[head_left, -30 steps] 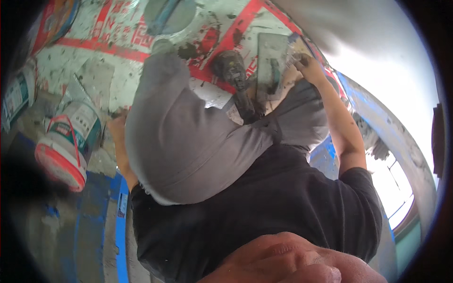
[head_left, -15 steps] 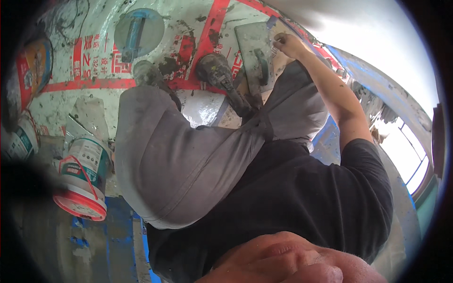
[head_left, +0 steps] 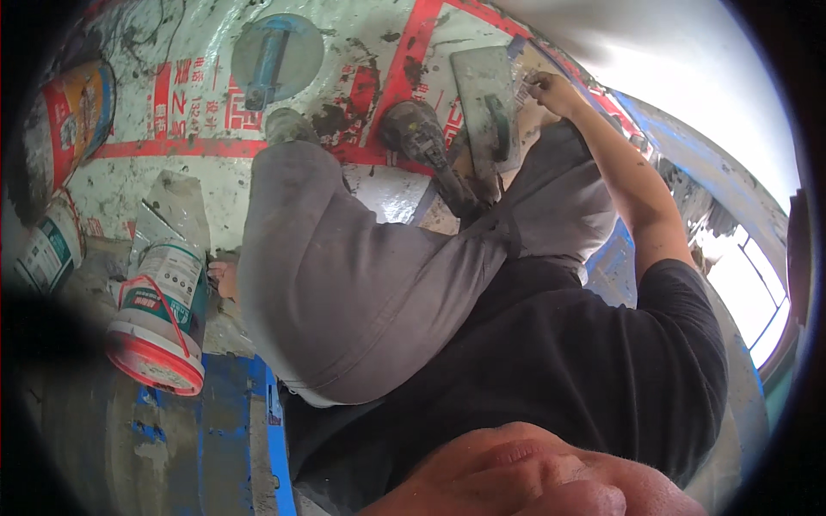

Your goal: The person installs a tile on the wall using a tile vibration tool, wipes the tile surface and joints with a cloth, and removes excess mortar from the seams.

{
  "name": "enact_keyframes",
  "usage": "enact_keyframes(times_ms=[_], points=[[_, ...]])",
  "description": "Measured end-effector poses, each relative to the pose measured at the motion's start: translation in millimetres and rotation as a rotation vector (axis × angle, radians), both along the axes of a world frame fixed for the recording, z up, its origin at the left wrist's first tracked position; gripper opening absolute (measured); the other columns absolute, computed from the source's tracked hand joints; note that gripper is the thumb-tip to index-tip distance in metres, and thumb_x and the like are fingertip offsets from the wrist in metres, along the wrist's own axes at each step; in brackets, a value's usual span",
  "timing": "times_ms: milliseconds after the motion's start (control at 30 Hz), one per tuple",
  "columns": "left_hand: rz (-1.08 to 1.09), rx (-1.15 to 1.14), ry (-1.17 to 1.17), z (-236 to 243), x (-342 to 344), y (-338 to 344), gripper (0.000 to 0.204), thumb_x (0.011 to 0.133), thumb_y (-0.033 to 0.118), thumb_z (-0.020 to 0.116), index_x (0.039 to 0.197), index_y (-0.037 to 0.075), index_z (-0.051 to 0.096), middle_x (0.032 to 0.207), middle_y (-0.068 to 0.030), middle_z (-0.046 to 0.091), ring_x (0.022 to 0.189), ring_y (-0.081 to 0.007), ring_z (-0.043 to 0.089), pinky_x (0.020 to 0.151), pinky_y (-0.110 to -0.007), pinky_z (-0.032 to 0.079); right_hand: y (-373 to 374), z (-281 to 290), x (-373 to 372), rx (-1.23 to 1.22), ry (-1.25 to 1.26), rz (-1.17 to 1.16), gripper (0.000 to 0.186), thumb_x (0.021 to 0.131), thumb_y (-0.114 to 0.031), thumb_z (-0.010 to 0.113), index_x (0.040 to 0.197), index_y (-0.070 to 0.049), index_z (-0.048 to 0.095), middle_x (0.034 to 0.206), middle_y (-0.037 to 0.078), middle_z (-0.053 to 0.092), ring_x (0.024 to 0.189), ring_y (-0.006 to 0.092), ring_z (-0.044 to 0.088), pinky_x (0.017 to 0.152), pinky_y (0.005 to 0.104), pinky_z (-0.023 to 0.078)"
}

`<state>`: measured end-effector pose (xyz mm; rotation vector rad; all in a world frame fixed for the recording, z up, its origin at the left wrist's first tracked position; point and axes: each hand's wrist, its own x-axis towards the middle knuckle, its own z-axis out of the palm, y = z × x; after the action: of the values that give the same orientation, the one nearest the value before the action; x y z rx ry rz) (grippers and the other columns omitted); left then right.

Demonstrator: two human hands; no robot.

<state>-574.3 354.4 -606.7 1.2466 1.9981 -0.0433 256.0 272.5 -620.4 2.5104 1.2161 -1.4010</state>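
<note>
On the white, red-printed floor sheet [head_left: 357, 43], a flat, rectangular grey trowel [head_left: 480, 99] lies with its dark green bar handle [head_left: 496, 127] uppermost. From where I stand, the plate should prove stiff and fairly light, possibly slippery where smeared; take hold of it by the bar, not the thin edge. Just right of the trowel, the right hand [head_left: 555, 93] has bent, narrowly gathered fingers beside a flat tan board [head_left: 538, 64]; I cannot tell whether they grip anything. Well left of the trowel, the left hand [head_left: 224, 277] is partly hidden behind the knee; its finger spread cannot be told. Beside it stands a white-and-green plastic bucket [head_left: 168, 292] with red rim and bail. Farther left of the trowel: a second white-and-green bucket [head_left: 50, 249] and an orange-and-red, blue-edged container [head_left: 84, 120]. Contents of all three are not visible.
</note>
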Motion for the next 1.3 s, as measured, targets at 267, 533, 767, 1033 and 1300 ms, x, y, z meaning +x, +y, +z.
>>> enact_keyframes(times_ms=[267, 533, 767, 1033, 1300], points=[[0.015, -0.001, 0.049, -8.7, -25.9, -15.8, 0.027, 0.086, 0.019, 0.076, 0.105, 0.003, 0.067, 0.093, -0.0187, 0.07, 0.079, -0.0356, 0.067, 0.071, -0.045, 0.054, 8.8, -7.2, -18.1, -0.048, 0.008, 0.103, 0.042, 0.09, -0.032, 0.067, 0.118, -0.001, 0.069, 0.097, 0.018, 0.073, 0.094, 0.0279, 0.071, 0.085, 0.0386, 0.053], [0.002, -0.007, 0.086, -24.8, -42.7, -26.2, 0.025, 0.085, 0.02, 0.075, 0.103, 0.003, 0.067, 0.091, -0.0194, 0.069, 0.077, -0.0368, 0.067, 0.069, -0.046, 0.053, 13.7, -19.1, -18.5, -0.038, -0.02, 0.172, 0.04, 0.095, -0.026, 0.065, 0.122, 0.004, 0.064, 0.09, 0.014, 0.072, 0.076, 0.0202, 0.068, 0.072, 0.0343, 0.053], [-0.022, -0.006, 0.108, -42.5, -52.3, -29.6, 0.025, 0.085, 0.02, 0.074, 0.101, 0.003, 0.067, 0.088, -0.02, 0.069, 0.075, -0.0378, 0.066, 0.067, -0.046, 0.053, 18.6, -14.6, -25.6, -0.017, 0.052, 0.113, 0.035, 0.094, -0.02, 0.067, 0.119, 0.004, 0.064, 0.086, 0.011, 0.07, 0.077, 0.0192, 0.067, 0.073, 0.0336, 0.052], [-0.082, -0.005, 0.148, -54.4, -52.1, -40.4, 0.024, 0.085, 0.021, 0.074, 0.098, 0.002, 0.067, 0.086, -0.0207, 0.068, 0.073, -0.039, 0.066, 0.065, -0.047, 0.052, 3.4, -17.9, -15.1, 0.068, 0.061, 0.099, 0.034, 0.094, -0.019, 0.065, 0.119, 0.004, 0.064, 0.085, 0.01, 0.069, 0.076, 0.0179, 0.065, 0.072, 0.0335, 0.052], [-0.415, 0.044, 0.338, -61.4, -119.0, -43.1, 0.023, 0.085, 0.022, 0.073, 0.096, 0.002, 0.067, 0.083, -0.0214, 0.068, 0.071, -0.0402, 0.065, 0.063, -0.047, 0.051, 1.5, -9.1, -20.0, 0.018, 0.073, 0.068, 0.041, 0.091, -0.033, 0.068, 0.119, -0.004, 0.068, 0.107, 0.019, 0.072, 0.099, 0.031, 0.069, 0.089, 0.0408, 0.052]])
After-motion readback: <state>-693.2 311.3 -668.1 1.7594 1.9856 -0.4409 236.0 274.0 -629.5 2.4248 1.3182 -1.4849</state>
